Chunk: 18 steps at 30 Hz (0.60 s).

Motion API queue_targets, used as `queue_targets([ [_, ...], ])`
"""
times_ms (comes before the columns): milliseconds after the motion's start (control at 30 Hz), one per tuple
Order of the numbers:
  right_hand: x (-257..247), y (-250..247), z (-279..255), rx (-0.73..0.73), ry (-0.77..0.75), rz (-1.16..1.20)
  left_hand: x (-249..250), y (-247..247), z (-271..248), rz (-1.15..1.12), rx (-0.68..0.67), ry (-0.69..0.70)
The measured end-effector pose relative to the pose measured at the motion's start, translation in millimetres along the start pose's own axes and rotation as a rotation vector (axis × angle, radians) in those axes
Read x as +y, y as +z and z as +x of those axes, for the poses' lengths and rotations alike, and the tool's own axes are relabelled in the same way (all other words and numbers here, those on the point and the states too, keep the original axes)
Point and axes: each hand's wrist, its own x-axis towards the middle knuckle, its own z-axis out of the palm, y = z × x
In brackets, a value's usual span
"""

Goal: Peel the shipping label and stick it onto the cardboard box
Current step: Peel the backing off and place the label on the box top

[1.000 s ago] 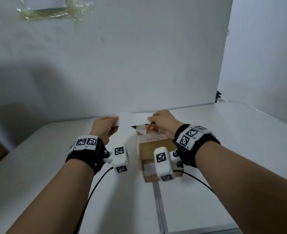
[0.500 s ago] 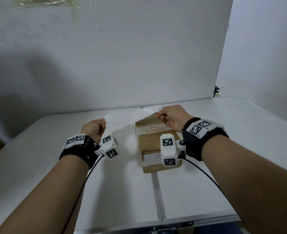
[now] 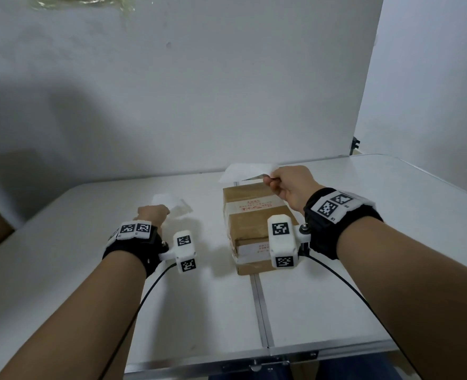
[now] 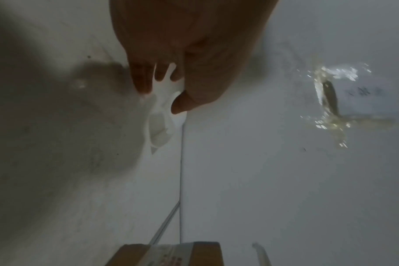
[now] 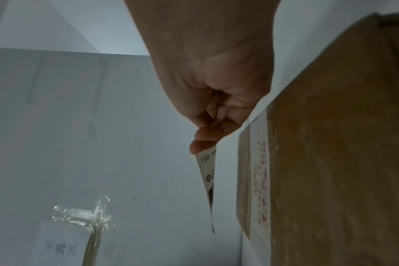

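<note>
Head view: right hand (image 3: 290,187) pinches the label (image 3: 247,171) above the box's (image 3: 254,215) far end; left hand (image 3: 152,215) pinches the backing paper (image 3: 174,204) at the table (image 3: 62,256). Right wrist view alone shows the label's print.

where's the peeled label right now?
In the head view, the label is pinched in the right hand, held above the far edge of the cardboard box.

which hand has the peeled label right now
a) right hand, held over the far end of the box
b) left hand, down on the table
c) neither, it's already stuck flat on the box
a: the right hand pinches the shipping label by a corner above the far end of the cardboard box; the left hand holds the backing sheet at the table.
</note>
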Motion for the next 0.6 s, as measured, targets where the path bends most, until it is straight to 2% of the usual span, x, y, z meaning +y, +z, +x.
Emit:
queue_targets([
  [67, -2, 1, -1, -0.007, -0.006, -0.003, 13, -5, -8, 0.194, 0.238, 0.081],
  [100, -4, 2, -2, -0.011, -0.01, -0.003, 21, -4, -16, 0.167, 0.305, 0.194],
  [133, -5, 3, -2, -0.018, -0.017, -0.006, 29, 0, -26, 0.083, 0.309, 0.34],
  [233, -10, 5, -4, -0.04, -0.04, -0.034, 52, 20, -71, -0.043, 0.027, 0.809],
  [300, -14, 6, -6, -0.052, -0.052, -0.046, 64, 31, -107, 0.141, -0.175, 1.078],
  [367, -18, 3, -8, -0.046, -0.069, -0.034, 71, 42, -128, 0.451, -0.289, 1.307],
  [400, -20, 1, -9, -0.041, -0.077, -0.027, 72, 47, -131, 0.591, -0.293, 1.38],
  [467, -22, -4, -10, -0.041, -0.086, -0.008, 71, 57, -131, 0.736, -0.212, 1.448],
  [533, -23, -7, -12, -0.057, -0.092, 0.01, 69, 64, -129, 0.704, -0.132, 1.493],
  [600, -24, -9, -13, -0.089, -0.1, 0.028, 68, 68, -134, 0.572, -0.146, 1.48],
])
